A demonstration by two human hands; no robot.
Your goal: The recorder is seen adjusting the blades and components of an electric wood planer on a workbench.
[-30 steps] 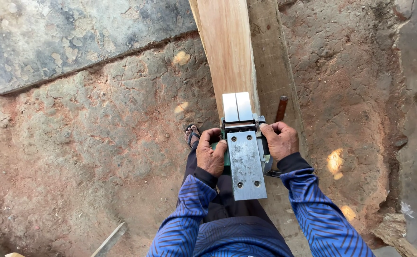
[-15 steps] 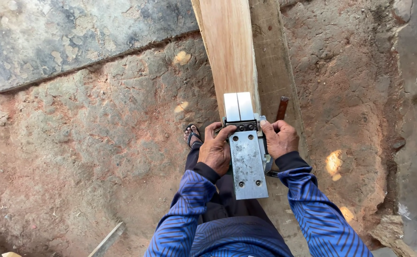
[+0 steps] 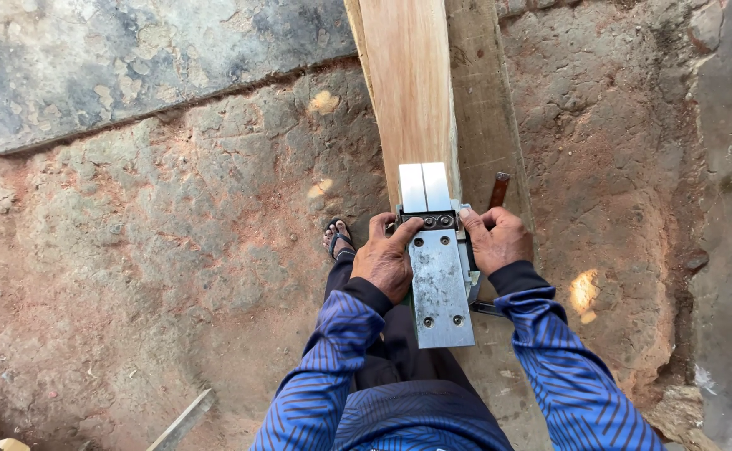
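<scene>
Grey metal caught our eye first: we held an upturned electric hand planer with a flat grey metal sole plate (image 3: 438, 276) between our two hands, its sole facing up to us. It lay over the near end of a long pale wooden plank (image 3: 408, 83), and its long axis ran the same way as the plank, away from our body toward the top of the view. Our left hand (image 3: 385, 259) was on its left side, with the thumb and one finger laid on the dark part where the screws sat, between the two pieces of the sole. Our right hand (image 3: 496, 240) was on the right side, the fingers (image 3: 469, 219) bent around the edge of the tool body. Both hands touched the planer at about the same place, so neither was clearly nearer; the tool lay between them, just in front of the wrists.

Some things we could not see well. The underside of the planer, with its handle, was hidden below the sole plate. What the left fingertips pressed or turned was too small to tell. A darker, rougher board (image 3: 487, 125) lay beside the plank on the right, and a thin reddish-brown stick-like tool (image 3: 498, 190) stood out behind our right hand, half covered. One sandalled foot (image 3: 338, 238) rested on the reddish dirt floor (image 3: 174, 250).
</scene>
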